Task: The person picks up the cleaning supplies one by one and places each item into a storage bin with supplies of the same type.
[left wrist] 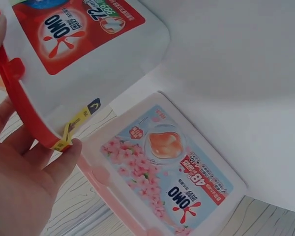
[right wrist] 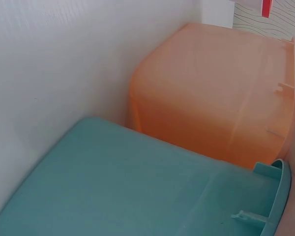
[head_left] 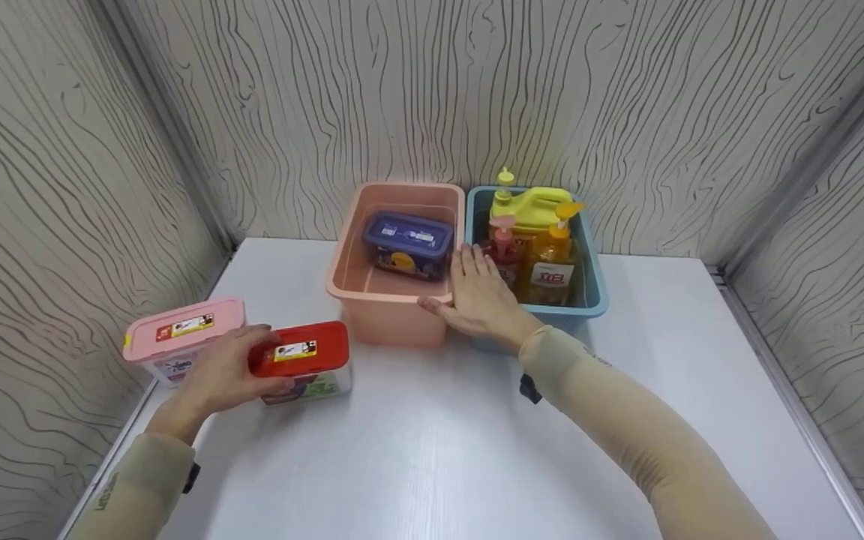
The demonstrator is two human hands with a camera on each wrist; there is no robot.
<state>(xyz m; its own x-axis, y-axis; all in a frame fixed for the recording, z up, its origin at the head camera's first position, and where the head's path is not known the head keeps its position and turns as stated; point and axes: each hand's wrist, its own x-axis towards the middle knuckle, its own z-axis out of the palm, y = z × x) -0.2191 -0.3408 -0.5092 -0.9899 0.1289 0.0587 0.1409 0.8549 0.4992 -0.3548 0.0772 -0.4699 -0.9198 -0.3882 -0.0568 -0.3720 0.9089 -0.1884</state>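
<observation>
Pale walls [head_left: 402, 90] with dark, wavy wood-grain lines enclose a smooth white table [head_left: 417, 442] that carries a soft glare. At its left, the left hand [head_left: 226, 367] is curled over the left end of the red-lidded box [head_left: 331, 382], the thumb along the near side and the fingers across the lid; the box extends to the right from that grip. Whether its base touches the table I cannot tell. It is a rounded rectangular tub with a glossy red lid, a whitish plastic body and a printed OMO label reading 72.

The pink-lidded box [head_left: 218, 315] is just beyond and to the left of the same hand, which partly hides it. Its shape is similar, with a matte-looking pink lid and a blossom-printed label marked 48.

The right hand [head_left: 484, 300] holds nothing: its fingers are extended and lie flat over the adjoining rims of 2 deep plastic bins, well apart from the red-lidded box. The pink bin [head_left: 394, 322] has rounded corners and a rolled lip; inside is a dark blue tub [head_left: 432, 266]. The blue bin [head_left: 598, 289], just to its right, contains 3 containers: a yellow handled jug [head_left: 529, 214], an amber pump bottle [head_left: 558, 251] and a red pump bottle [head_left: 503, 251]. Beige sleeves [head_left: 612, 409] cover both forearms.
</observation>
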